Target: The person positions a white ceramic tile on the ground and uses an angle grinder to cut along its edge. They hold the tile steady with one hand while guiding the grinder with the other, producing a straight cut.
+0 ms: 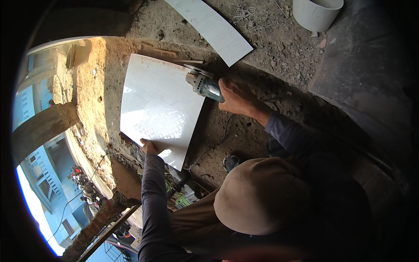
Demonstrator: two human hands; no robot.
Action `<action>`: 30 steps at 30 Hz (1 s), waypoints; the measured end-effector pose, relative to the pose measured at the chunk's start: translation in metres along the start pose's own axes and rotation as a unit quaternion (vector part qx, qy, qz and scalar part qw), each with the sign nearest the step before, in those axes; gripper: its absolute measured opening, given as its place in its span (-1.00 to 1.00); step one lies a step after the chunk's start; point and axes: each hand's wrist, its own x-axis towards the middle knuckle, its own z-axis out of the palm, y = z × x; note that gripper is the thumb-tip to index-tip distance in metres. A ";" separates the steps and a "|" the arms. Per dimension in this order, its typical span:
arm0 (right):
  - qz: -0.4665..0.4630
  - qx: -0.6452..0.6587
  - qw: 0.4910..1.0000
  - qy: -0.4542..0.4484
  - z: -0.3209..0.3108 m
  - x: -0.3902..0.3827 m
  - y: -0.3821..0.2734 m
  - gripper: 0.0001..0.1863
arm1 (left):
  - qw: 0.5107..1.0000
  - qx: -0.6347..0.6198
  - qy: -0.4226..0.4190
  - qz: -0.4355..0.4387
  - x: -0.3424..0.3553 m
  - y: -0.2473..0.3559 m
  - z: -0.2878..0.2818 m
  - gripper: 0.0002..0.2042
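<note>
A large glossy white tile (152,100) lies tilted on the rough ground in front of me. My right hand (240,99) is wrapped round the body of an angle grinder (205,86). The grinder's thin disc (198,70) is at the tile's far right corner; whether it touches the tile I cannot tell. My left hand (149,147) grips the tile's near edge, with the thumb side showing and the other fingers partly hidden. Reddish-brown marks run along the tile's far edge.
A long white tile strip (211,30) lies beyond the grinder. Farther right stands a white bucket (317,15), near tangled string (248,15). A black cord (223,135) crosses the dirt. Below the tile sits a green and grey power tool (183,200), next to my brown-clad knee (262,196).
</note>
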 end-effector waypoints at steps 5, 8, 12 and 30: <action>-0.001 0.003 1.000 0.001 0.000 0.001 0.000 -0.52 | 0.999 -0.006 -0.030 -0.014 0.005 0.000 -0.003 0.07; 0.004 0.008 1.000 -0.006 0.000 0.001 0.000 -0.52 | 0.999 -0.012 -0.038 -0.022 0.001 0.002 -0.003 0.07; -0.012 0.006 1.000 0.006 -0.001 -0.003 0.003 -0.51 | 0.999 0.035 0.032 0.009 -0.006 0.003 0.001 0.00; -0.021 -0.017 0.999 0.017 -0.011 -0.016 0.002 -0.45 | 0.999 0.031 0.040 0.013 0.006 -0.005 0.004 -0.04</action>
